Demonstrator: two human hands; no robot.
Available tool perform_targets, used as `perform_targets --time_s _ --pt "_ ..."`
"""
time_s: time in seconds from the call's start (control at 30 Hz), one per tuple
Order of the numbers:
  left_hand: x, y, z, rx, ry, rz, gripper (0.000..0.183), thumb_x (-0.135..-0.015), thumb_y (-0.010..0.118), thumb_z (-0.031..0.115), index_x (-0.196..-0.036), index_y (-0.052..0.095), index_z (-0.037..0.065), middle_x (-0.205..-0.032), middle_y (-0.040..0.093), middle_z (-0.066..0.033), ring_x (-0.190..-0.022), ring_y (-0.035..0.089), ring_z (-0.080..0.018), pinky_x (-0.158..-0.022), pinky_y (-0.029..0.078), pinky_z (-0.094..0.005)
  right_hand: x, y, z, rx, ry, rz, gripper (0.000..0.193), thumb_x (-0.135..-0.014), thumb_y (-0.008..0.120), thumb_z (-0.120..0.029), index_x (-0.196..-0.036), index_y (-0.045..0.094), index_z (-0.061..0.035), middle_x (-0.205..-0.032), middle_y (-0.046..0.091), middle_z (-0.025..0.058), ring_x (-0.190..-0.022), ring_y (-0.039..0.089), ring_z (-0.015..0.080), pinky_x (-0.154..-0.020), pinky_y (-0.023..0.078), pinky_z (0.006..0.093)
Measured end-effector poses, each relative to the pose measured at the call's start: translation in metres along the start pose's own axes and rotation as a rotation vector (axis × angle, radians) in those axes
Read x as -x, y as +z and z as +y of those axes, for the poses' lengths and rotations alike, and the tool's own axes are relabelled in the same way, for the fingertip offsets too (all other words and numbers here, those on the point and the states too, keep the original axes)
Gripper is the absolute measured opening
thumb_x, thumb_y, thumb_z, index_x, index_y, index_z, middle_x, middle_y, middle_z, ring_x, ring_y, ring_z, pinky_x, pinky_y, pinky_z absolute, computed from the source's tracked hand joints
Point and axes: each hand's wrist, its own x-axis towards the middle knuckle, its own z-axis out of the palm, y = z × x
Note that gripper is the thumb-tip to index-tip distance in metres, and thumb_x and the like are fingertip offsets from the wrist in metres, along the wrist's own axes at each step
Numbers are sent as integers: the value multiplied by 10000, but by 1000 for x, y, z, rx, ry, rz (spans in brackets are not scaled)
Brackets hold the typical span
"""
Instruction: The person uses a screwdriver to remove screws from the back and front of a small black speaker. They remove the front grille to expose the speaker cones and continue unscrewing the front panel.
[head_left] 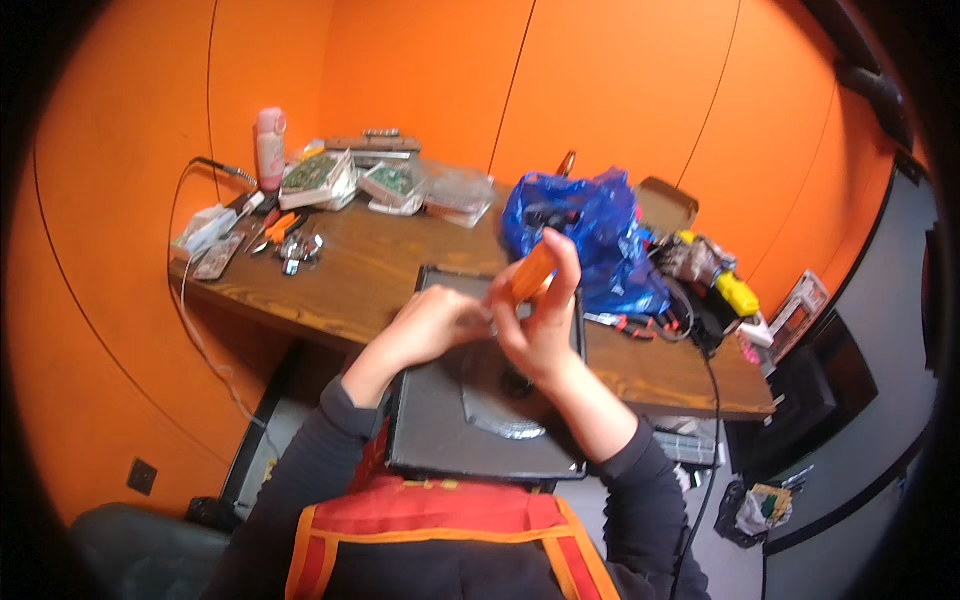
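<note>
A black rectangular box-like panel (pixel 430 425) with a round part in its face leans on the table edge in front of me. My right hand (pixel 545 340) is raised over its upper right and grips an orange-handled screwdriver (pixel 533 274). The handle slants upward, index finger stretched along it; its tip is hidden. Beside it, my left hand (pixel 430 322) is low over the panel's upper part, fingers together and pointing toward the right hand. Its fingertips are partly hidden, so I cannot make out what they hold.
A blue plastic bag (pixel 610 240) stands behind my right hand, with pliers (pixel 635 325) and a glove (pixel 700 262) nearby. Circuit boards (pixel 318 180), a pink bottle (pixel 270 150) and orange-handled tools (pixel 280 228) lie at the far left. A cable (pixel 717 420) hangs over the right edge.
</note>
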Motion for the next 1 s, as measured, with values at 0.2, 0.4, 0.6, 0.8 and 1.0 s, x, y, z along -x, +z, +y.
perform_targets --time_s 0.2,0.4,0.6,0.8,1.0 --pt "-1 -14 3 316 -105 -31 197 -793 657 138 -948 676 18 -813 686 -120 -790 655 -170 -749 487 -300 -3 2 -6 64 -88 0 691 -730 617 65 -1329 292 -49 -1096 548 220 -775 631 262 -694 502 334" --pt "81 -88 59 212 556 1060 226 -876 608 198 -827 643 -20 -777 630 -49 -669 524 -116 -617 427 -271 -11 -4 -7 132 50 -37 705 -793 500 102 -1357 162 -152 -773 516 68 -636 563 136 -575 513 264" --pt "132 -106 109 306 1170 1074 223 -855 599 209 -783 593 -2 -738 583 -37 -632 472 -110 -579 376 -259 -6 -7 -6 99 61 -49 690 -825 457 100 -1360 111 -164 -742 528 78 -617 572 143 -576 506 258" --pt "126 -90 101 382 1223 1063 229 -834 590 220 -739 542 17 -699 537 -24 -596 421 -103 -540 324 -248 -8 -9 -21 64 13 -77 718 -783 521 134 -1351 160 -114 -835 521 89 -689 585 165 -607 521 283" --pt "127 -92 85 484 1208 1019 245 -814 581 231 -695 492 36 -660 490 -11 -560 369 -97 -502 272 -236 -15 -18 -42 310 -205 -132 640 -703 717 68 -1255 414 -49 -1136 535 136 -884 618 184 -652 546 262"
